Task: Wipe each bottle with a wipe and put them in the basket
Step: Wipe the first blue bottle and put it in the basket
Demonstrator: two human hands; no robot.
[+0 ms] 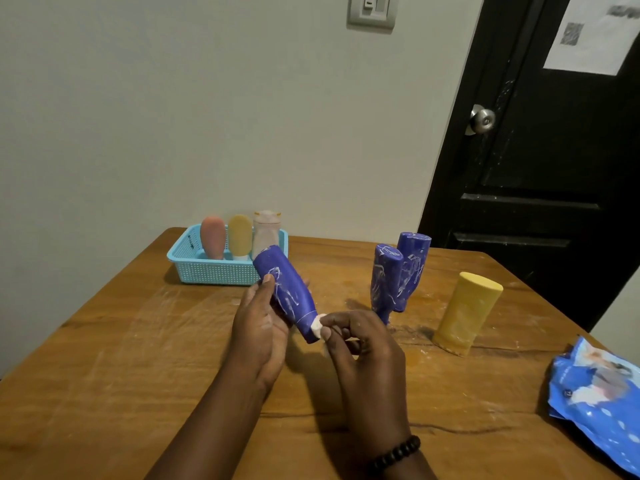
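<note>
My left hand (pixel 259 327) grips a blue bottle (pixel 287 289) streaked with white, tilted with its cap end down to the right. My right hand (pixel 360 344) pinches a small white wad of wipe (pixel 318 326) against the bottle's lower end. A light blue basket (pixel 207 268) stands at the back left of the table, holding a pink bottle (pixel 212 237), a yellow bottle (pixel 240 239) and a clear bottle (pixel 266 232). Two more blue bottles (pixel 398 271) stand upside down to the right, with a yellow bottle (pixel 465 313) beside them.
A blue wipes packet (pixel 599 393) lies at the right edge of the wooden table (pixel 138 375). A pale wall runs behind the table, and a black door (pixel 540 150) with a metal knob stands at the back right.
</note>
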